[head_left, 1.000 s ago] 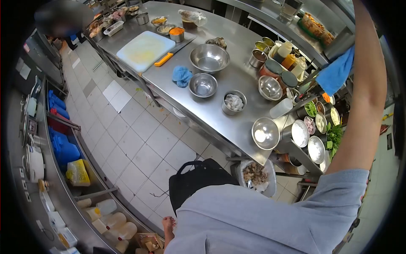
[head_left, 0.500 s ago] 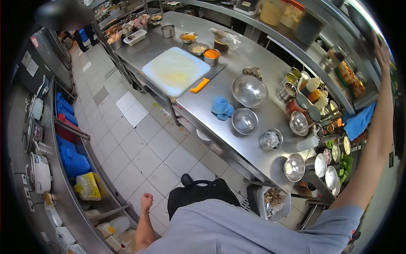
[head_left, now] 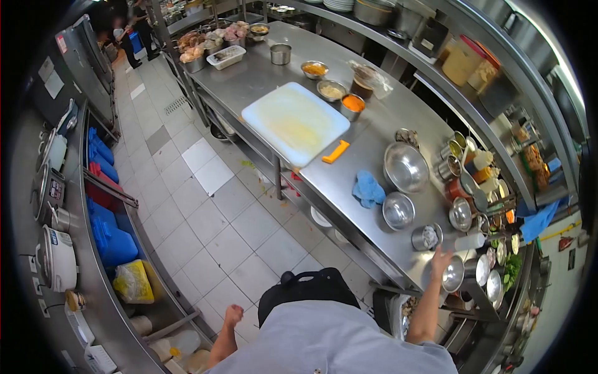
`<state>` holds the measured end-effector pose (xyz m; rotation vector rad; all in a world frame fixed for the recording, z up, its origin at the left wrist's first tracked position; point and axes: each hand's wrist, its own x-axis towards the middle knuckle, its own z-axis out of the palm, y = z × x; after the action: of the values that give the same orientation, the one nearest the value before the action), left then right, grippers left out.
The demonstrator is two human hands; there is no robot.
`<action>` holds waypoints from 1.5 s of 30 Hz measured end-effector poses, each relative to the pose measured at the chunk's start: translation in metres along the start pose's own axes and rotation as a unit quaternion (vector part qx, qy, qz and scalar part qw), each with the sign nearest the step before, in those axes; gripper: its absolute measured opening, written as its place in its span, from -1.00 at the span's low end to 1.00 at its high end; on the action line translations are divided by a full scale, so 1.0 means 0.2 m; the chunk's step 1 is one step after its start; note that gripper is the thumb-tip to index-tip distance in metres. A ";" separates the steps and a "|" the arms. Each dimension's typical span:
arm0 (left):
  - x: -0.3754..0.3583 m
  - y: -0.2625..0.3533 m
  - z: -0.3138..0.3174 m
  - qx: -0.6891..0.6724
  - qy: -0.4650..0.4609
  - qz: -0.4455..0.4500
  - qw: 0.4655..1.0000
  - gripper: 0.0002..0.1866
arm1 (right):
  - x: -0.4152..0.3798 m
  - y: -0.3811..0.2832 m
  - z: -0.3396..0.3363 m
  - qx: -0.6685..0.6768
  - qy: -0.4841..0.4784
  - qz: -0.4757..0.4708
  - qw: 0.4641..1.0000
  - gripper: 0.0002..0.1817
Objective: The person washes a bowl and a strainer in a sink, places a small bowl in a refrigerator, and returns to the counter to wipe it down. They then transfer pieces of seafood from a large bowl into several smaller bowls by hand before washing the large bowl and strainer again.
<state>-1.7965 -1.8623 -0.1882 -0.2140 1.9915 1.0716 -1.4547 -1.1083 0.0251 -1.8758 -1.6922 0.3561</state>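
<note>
My right hand is over the near right end of the steel table, just below a small steel pot with whitish contents and left of a steel bowl. Its fingers point up toward the pot and a clear squeeze bottle; whether they touch anything is too small to tell. My left hand hangs over the tiled floor at my side, fingers curled, with nothing visible in it. Two more steel bowls and a blue cloth lie farther up the table.
A white cutting board and an orange-handled knife lie on the steel table. Sauce containers stand along the right. Shelves hang above the far side. Blue bins fill the left counter's lower shelf. People stand far back.
My right arm has come down from the raised shelf at the upper right to the table's near end. The view has shifted, and my left hand remains low at my side.
</note>
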 end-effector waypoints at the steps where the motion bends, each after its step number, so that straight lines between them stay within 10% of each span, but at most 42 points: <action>1: -0.01 -0.02 -0.03 -0.027 -0.050 0.015 0.998 -0.90 | -0.02 0.04 0.08 0.046 -0.034 0.058 0.997 -0.17; 4: -0.04 0.04 -0.13 0.009 0.008 -0.118 0.993 -0.91 | -0.10 -0.06 0.10 0.414 -0.158 0.282 0.851 -0.57; 16: 0.60 0.70 -0.70 -0.024 0.103 0.040 0.994 -0.87 | 0.01 -0.05 -0.08 0.188 0.059 0.210 0.958 -0.72; 17: 0.63 0.76 -0.74 -0.025 0.104 0.033 0.994 -0.87 | 0.01 -0.08 -0.08 0.325 0.122 0.145 0.927 -0.66; 19: 0.66 0.90 -0.81 -0.022 0.100 0.023 0.994 -0.89 | 0.10 -0.21 -0.25 0.123 0.087 0.164 0.975 -0.59; 25: 0.79 1.26 -1.07 -0.045 0.069 -0.118 0.990 -0.93 | 0.31 -1.31 0.03 0.168 0.047 -0.002 0.985 -0.70; 33: 1.22 1.68 -1.50 -0.072 0.145 -0.043 0.986 -0.95 | -0.27 -3.56 1.40 0.246 -0.366 -0.161 0.883 -0.93; 45: 1.82 1.63 -2.18 -0.109 0.166 -0.063 0.978 -0.89 | -1.46 -4.82 3.07 0.140 -0.544 -0.159 0.812 -0.83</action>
<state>-2.4481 -1.9070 -0.1377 -0.6648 2.1145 1.2338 -2.6292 -1.2201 0.0427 -1.1148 -2.3924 1.6653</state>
